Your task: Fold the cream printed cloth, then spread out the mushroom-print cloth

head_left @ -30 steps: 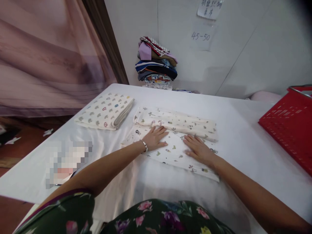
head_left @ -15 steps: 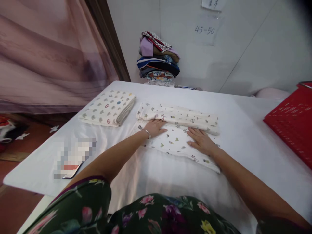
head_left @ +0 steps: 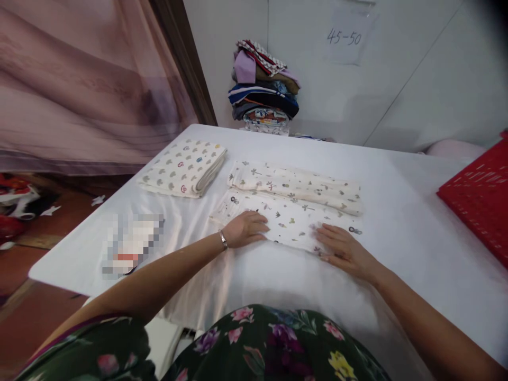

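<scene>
A white cloth (head_left: pixel 293 219) printed with small plants and figures lies on the table, its far part folded over in a long strip. My left hand (head_left: pixel 246 229) rests on the near left part of this cloth, fingers stretched out, a bracelet at the wrist. At the near right edge lies my right hand (head_left: pixel 345 248), fingers flat on the fabric and thumb apart from them. Both hands are open and touch the cloth near its front edge. Left of it sits a folded cream cloth (head_left: pixel 180 168) with grey, red and blue motifs.
The white table (head_left: pixel 400 211) carries a blurred-out phone-like object (head_left: pixel 135 246) at the left. A red perforated basket (head_left: pixel 480 196) stands at the right edge. Stacked folded fabrics (head_left: pixel 264 90) rise behind the table against the wall. A pink curtain (head_left: pixel 87 84) hangs at the left.
Both hands have slid toward me, from the fold to the cloth's near edge. The near edge lies flatter and the right corner has shifted. The view has tilted slightly.
</scene>
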The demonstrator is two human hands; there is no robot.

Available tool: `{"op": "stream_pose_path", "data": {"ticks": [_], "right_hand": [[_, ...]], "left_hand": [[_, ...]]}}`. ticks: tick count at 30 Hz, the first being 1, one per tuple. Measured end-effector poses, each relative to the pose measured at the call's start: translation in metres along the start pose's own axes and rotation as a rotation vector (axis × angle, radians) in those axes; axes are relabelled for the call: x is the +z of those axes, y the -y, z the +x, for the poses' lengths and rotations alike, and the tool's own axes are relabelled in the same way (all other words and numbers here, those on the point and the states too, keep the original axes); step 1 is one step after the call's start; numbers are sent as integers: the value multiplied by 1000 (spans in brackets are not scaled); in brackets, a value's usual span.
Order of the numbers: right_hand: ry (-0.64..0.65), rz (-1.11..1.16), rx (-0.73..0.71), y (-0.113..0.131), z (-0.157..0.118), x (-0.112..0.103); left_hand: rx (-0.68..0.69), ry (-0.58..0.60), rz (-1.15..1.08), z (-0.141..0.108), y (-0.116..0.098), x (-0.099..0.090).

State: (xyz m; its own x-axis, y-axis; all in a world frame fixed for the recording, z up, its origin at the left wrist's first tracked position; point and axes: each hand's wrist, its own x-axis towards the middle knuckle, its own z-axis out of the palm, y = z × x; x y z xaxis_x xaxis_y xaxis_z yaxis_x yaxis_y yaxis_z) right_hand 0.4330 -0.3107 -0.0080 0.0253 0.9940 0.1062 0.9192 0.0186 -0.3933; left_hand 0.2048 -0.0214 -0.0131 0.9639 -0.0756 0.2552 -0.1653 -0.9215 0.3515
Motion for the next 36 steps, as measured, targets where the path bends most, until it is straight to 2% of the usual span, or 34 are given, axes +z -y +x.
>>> {"op": "stream_pose_path", "data": {"ticks": [3, 8, 12, 15, 18, 21, 25, 30, 33, 36], "right_hand": [[-26, -23, -15, 5, 1, 4], [-143, 15, 7, 16, 0, 6], [-97, -10, 17, 33, 1, 10], [-130, -43, 110, 39, 3, 14], [-212, -62, 195, 40, 5, 13], [-266, -115, 211, 41, 8, 11], [-135, -191, 108, 42, 7, 15], [-83, -241, 76, 38, 1, 18], [-139, -175, 152, 34, 1, 10], [-252, -171, 236, 28, 4, 2]], "left_hand": [[-51, -22, -10, 7, -2, 2], [-99, -48, -57, 10, -7, 1], [-128, -54, -54, 5, -11, 3], [-131, -76, -39, 4, -12, 6], [-88, -74, -8, 5, -13, 7], [-41, -47, 37, 5, -15, 8], [-50, -96, 85, 3, -17, 11], [-10, -36, 169, 3, -14, 8], [-22, -76, 254, 11, -8, -3], [-24, -143, 320, 17, -4, -9]]}}
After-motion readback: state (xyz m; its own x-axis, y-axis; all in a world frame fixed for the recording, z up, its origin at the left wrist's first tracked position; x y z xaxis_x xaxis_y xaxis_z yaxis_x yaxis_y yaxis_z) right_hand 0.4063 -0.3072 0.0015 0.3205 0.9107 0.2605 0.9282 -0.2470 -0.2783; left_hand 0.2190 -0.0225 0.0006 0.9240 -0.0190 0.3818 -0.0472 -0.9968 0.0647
